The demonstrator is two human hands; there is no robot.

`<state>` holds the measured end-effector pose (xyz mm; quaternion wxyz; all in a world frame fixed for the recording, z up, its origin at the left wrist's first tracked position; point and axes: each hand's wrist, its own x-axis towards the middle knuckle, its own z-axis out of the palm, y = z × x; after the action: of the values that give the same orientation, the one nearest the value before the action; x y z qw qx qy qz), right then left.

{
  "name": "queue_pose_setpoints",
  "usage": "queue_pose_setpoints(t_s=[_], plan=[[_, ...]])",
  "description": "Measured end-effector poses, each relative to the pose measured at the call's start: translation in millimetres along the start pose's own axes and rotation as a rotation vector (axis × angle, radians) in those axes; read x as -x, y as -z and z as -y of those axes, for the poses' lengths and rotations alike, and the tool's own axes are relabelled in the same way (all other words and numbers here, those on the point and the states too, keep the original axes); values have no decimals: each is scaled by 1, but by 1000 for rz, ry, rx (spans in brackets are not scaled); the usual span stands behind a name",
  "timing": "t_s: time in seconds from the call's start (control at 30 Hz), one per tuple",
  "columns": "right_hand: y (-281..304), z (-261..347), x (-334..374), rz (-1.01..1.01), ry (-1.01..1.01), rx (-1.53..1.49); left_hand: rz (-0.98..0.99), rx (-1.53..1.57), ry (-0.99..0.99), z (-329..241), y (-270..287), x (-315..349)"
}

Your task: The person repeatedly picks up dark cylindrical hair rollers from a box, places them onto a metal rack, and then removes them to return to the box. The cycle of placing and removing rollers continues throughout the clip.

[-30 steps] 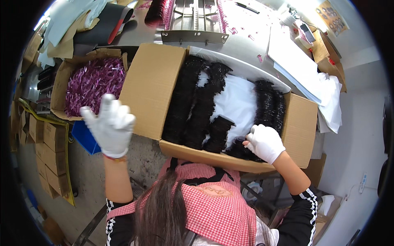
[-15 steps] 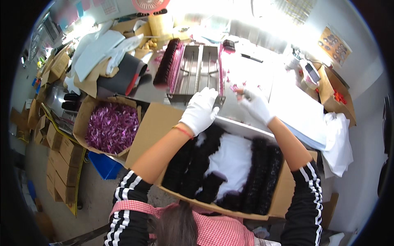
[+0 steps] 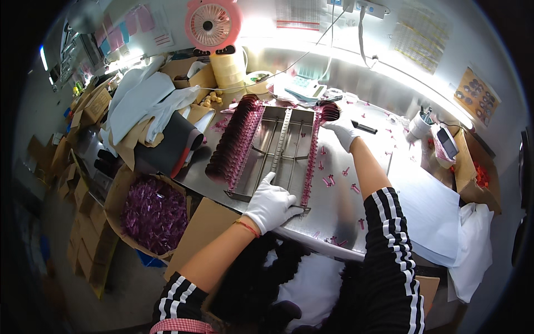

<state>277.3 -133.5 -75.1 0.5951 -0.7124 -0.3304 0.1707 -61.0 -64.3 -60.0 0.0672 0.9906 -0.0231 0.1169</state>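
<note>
A metal rack (image 3: pixel 276 146) lies on the steel worktop, with pink clips along both long sides. Dark round lens-like discs (image 3: pixel 231 146) fill its left rail, and a short stack of the same discs (image 3: pixel 330 111) sits at the far end of the right rail. My left hand (image 3: pixel 270 205), in a white glove, grips the rack's near end, index finger stretched along the middle bar. At the far right corner, my gloved right hand (image 3: pixel 344 132) has its fingers drawn together against the short stack. What its fingertips hold is hidden.
Loose pink clips (image 3: pixel 331 180) lie scattered right of the rack. A carton of purple pieces (image 3: pixel 153 214) stands at left. Below the worktop edge is a box with black rows and white sheeting (image 3: pixel 311 281). A pink fan (image 3: pixel 212 25) and a pen cup (image 3: pixel 420 125) stand behind.
My right hand has moved from beside the rack's near right corner to the far end of its right rail. My left hand stays at the near end. The view has tilted up.
</note>
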Motion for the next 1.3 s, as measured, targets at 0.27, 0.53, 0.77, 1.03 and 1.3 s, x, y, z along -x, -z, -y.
queue_pose_setpoints(t_s=[0.27, 0.53, 0.77, 1.03, 1.3], plan=[[9, 26, 10, 183, 50, -36, 37, 7, -80, 7, 6, 7], [-11, 25, 22, -15, 155, 504, -8, 39, -90, 6, 5, 7], [-32, 12, 26, -221, 355, 787, -20, 18, -85, 2, 4, 7], [-32, -7, 8, -226, 669, 1138, -19, -23, -70, -3, -1, 8], [1, -10, 60, -398, 434, 913, 156, 177, 88, -13, 15, 5]])
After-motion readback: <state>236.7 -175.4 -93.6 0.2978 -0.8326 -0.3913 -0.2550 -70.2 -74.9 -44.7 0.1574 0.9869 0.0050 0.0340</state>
